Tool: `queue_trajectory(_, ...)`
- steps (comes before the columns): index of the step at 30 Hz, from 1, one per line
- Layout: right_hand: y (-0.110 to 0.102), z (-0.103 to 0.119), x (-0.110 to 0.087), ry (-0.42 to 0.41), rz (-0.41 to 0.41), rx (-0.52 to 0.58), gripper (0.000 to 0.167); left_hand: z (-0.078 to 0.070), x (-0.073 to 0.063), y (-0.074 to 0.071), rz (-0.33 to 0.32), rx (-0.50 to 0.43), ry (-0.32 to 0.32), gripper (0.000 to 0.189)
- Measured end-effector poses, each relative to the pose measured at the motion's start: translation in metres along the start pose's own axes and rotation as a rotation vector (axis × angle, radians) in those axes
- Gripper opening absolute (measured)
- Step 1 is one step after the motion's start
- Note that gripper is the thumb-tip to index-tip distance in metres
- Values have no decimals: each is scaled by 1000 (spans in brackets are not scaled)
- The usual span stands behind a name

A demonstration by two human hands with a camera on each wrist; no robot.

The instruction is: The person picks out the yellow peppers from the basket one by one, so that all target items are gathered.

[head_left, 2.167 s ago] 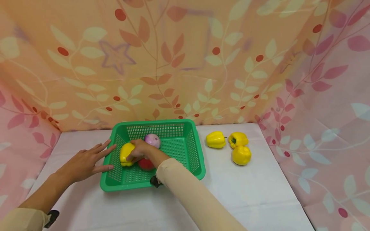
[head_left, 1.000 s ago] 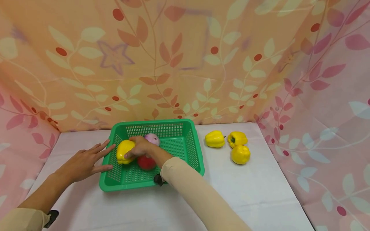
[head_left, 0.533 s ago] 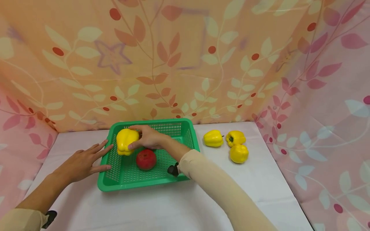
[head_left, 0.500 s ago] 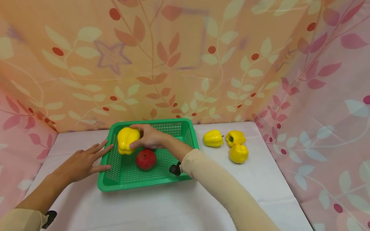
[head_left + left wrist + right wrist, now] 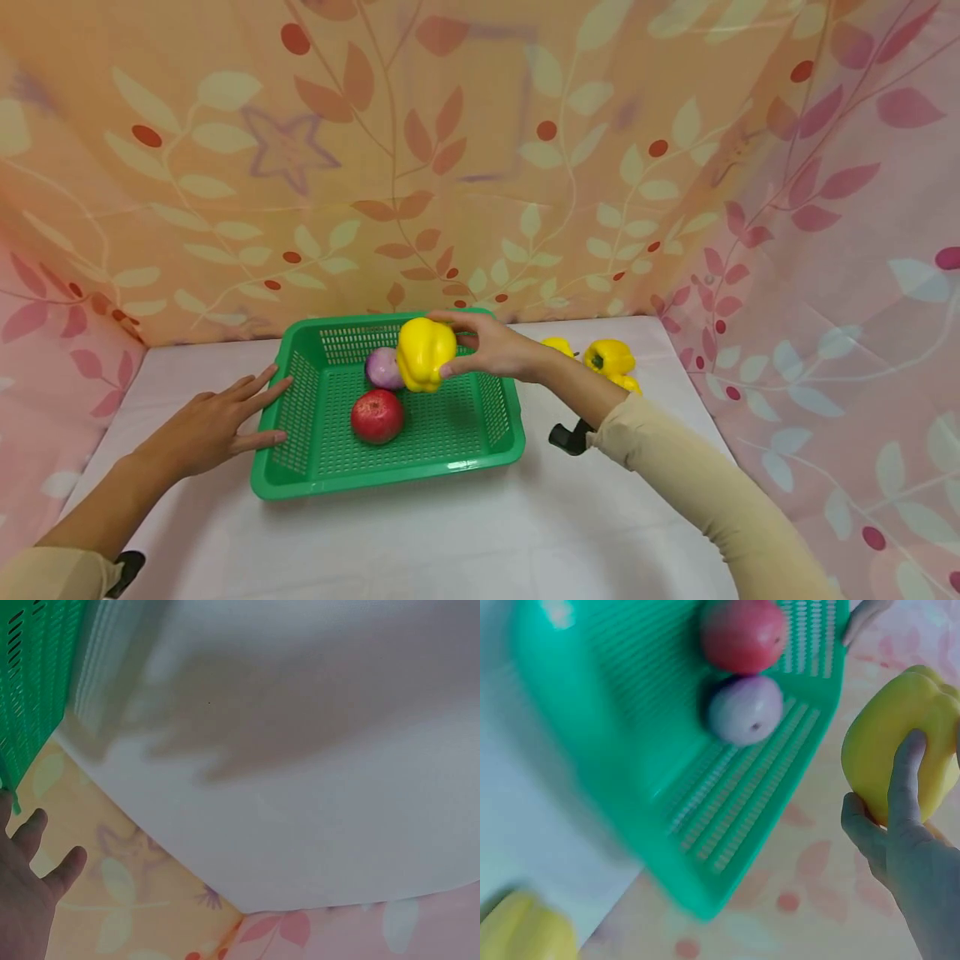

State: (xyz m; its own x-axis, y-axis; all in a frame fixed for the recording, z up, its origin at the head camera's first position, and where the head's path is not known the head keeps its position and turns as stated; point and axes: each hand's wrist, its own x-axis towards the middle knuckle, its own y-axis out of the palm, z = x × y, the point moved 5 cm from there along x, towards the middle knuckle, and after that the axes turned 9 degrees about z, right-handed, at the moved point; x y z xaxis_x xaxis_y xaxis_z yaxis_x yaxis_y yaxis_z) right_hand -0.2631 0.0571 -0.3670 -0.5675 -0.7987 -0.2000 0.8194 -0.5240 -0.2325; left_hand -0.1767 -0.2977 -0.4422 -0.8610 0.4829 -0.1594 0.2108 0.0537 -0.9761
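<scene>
My right hand [image 5: 491,346] grips a yellow bell pepper [image 5: 424,354] and holds it up over the green plastic basket [image 5: 390,476]. In the right wrist view the fingers wrap around that same pepper [image 5: 900,742]. Below it in the basket lie a purple onion [image 5: 383,368], partly behind the pepper, and a red pomegranate [image 5: 377,417] nearer me. With fingers spread straight, my left hand [image 5: 210,425] rests against the basket's left rim. Its fingertips meet the basket edge at the far left of the left wrist view, where the hand [image 5: 26,892] is only partly visible.
Right of the basket, several yellow bell peppers [image 5: 610,357] lie on the white-covered table [image 5: 450,542]; my right forearm partly hides them. Floral cloth [image 5: 480,167] walls off the back and both sides.
My right hand has lifted the yellow bell pepper from the basket's left side and carried it rightward. The onion and pomegranate now show more fully. My left hand stays at the rim.
</scene>
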Motion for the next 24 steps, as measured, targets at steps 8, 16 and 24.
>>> queue_trajectory(8, -33, -16, -56, 19, -52, -68, 83, 2, 0, 3, 10, -10, -17, 86)
queue_trajectory(16, -52, -31, -102, 33, -111, -55, 78, 0, 0, 1, 6, -9, -8, 86)
queue_trajectory(24, -68, -57, -134, 103, -182, -84, 81, -1, 0, 0, 7, -12, -11, 86)
